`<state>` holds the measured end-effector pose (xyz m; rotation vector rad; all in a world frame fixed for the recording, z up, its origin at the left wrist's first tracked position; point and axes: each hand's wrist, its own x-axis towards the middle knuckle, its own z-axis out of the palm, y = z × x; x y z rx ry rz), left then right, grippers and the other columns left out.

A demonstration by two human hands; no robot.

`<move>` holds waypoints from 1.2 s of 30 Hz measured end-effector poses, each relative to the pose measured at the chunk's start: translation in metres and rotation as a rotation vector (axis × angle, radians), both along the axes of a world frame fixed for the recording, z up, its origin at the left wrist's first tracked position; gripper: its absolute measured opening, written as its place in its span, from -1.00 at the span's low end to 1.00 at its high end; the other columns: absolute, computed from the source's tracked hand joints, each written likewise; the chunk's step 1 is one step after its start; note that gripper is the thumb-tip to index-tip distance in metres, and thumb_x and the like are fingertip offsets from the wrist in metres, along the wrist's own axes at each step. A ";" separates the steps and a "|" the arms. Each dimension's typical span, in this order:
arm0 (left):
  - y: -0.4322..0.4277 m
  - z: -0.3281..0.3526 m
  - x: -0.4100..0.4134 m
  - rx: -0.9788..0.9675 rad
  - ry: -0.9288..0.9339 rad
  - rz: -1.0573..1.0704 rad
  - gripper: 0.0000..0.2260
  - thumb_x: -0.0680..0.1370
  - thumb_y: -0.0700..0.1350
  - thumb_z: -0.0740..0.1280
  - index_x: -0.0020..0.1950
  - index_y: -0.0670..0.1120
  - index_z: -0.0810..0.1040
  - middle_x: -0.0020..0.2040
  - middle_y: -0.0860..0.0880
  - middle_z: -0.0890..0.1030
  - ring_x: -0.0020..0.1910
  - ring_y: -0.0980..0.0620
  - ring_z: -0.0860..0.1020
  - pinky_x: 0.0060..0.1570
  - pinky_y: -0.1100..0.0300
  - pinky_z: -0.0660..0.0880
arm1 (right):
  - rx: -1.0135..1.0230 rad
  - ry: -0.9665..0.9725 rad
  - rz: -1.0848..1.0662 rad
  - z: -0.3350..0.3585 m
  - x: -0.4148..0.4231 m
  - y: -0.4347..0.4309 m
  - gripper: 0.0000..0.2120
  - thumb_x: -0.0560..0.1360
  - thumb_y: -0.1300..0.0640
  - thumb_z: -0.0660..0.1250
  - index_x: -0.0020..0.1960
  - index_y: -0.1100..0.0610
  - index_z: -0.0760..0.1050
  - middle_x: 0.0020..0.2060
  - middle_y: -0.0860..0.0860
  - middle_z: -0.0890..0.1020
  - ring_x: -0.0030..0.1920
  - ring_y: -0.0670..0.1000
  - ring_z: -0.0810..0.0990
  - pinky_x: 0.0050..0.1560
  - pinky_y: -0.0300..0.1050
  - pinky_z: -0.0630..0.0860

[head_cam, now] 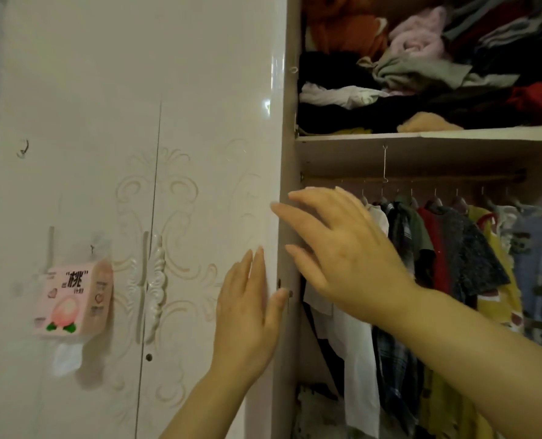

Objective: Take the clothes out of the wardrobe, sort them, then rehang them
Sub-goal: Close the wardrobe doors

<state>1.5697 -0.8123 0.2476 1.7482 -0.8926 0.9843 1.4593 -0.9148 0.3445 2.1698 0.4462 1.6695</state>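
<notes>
The wardrobe stands open on the right. Several clothes (453, 255) hang on hangers from a rail (421, 179) below a shelf: a white shirt, plaid, red, dark grey, yellow and blue patterned garments. My left hand (247, 315) lies flat against the white door (200, 153), thumb at the door's edge. My right hand (345, 248) is spread in the air at the opening's left side, in front of the white shirt (358, 359), holding nothing.
A shelf (421, 136) above the rail carries a heap of folded and crumpled clothes (421, 68). A pink tissue pack (73, 299) hangs on the closed left doors beside ornate white handles (154, 286). A small hook (22, 148) sticks to the far left panel.
</notes>
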 end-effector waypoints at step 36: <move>-0.235 -0.062 -0.013 0.472 -0.075 -0.114 -0.33 0.53 0.36 -0.13 0.54 0.05 -0.09 0.48 -0.05 0.20 0.40 -0.05 0.33 0.24 -0.03 0.27 | -0.187 0.271 -0.767 -0.015 -0.004 -0.217 -0.56 0.48 -0.14 0.05 0.02 0.01 0.65 0.20 0.12 0.58 0.30 0.22 0.46 0.32 0.25 0.21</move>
